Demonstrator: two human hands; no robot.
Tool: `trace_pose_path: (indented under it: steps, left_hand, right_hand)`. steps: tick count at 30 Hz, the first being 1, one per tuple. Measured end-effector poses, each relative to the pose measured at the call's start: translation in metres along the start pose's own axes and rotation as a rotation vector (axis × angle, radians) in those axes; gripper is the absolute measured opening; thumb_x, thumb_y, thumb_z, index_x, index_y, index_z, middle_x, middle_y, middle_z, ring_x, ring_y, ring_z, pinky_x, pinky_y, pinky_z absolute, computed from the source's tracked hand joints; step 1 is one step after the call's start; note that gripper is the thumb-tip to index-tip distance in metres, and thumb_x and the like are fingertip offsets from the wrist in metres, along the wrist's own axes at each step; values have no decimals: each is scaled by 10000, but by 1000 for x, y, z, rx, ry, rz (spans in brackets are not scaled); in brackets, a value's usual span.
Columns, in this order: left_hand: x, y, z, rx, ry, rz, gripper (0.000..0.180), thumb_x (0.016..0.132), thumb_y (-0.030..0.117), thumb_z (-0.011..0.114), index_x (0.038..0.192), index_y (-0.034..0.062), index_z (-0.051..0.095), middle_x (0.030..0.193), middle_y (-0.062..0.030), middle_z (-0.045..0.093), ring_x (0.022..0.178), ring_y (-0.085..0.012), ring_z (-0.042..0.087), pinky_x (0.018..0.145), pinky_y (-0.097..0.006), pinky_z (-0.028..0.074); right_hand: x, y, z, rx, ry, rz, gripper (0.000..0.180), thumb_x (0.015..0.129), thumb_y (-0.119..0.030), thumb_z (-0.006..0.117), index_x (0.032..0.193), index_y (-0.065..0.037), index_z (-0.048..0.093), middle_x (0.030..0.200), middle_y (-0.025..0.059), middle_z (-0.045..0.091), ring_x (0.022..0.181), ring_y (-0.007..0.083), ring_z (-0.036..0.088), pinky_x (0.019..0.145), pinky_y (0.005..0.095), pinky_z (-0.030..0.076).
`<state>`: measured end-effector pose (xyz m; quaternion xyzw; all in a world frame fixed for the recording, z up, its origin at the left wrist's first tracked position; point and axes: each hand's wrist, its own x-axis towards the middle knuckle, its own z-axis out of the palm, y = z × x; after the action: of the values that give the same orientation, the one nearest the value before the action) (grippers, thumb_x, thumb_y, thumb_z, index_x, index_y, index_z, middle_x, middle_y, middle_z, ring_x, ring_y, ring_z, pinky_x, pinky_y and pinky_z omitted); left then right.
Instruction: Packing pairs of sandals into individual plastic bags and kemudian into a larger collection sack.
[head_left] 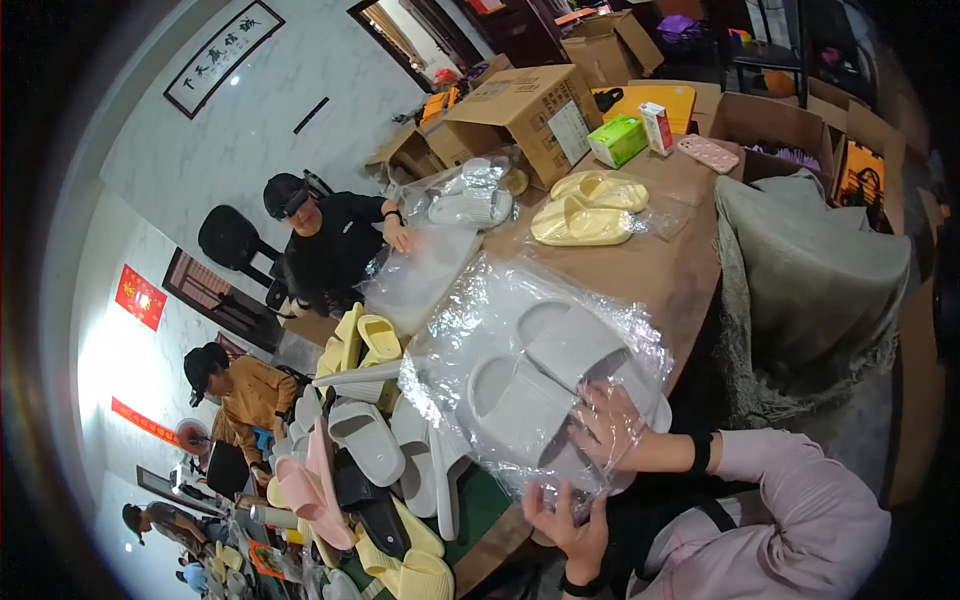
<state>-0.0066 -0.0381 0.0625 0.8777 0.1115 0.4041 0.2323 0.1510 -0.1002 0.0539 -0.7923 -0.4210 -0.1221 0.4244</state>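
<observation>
A clear plastic bag (455, 330) with a pair of light grey slippers (520, 410) in it lies tilted over the near table edge. My right hand (612, 428) grips the heel end of the slippers, its fingers bent over the soles. Whether the plastic lies over or under these fingers is hard to tell. My left hand (570, 530) is at the bag's lower edge, palm up, with thumb and fingers apart and crumpled plastic by the fingertips. Beside the bag is a heap of loose slippers: grey slippers (368, 440), pink slippers (308, 490), yellow slippers (410, 570) and a black slipper (375, 505).
Bagged yellow slippers (585, 215) and bagged grey slippers (470, 205) lie farther up the brown table (660, 270). Cardboard boxes (530, 110) stand behind. A cloth-covered seat (810, 290) is on the right. Across the table, a person (330, 235) handles plastic bags (425, 275).
</observation>
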Motion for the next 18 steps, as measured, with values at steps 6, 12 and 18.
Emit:
trace_pose_path:
  steps: [6,12,18]
  left_hand:
    - [-7,-6,4,-286,17,-361,1100,704,77,817,1520,74,81,1527,-278,91,1359,-376,274,1094,-431,282]
    - [-16,-24,2,-340,-50,-342,995,793,55,744,1503,-22,51,1555,-219,96,1408,-312,202,1141,-432,206]
    - [-7,-23,3,-856,250,-589,470,999,90,369,1433,-67,280,1388,-212,429,1193,-272,514,993,-381,438]
  right_hand:
    - [-30,1,-4,91,33,-52,335,772,-211,686,994,28,612,1178,250,514,1079,432,483,907,493,410]
    - [-29,-10,-6,238,38,6,335,761,-149,676,1001,62,576,1130,294,499,1035,440,486,913,485,412]
    - [-33,-15,-3,289,49,-32,269,734,-132,684,928,20,575,1076,253,495,1029,446,474,895,488,397]
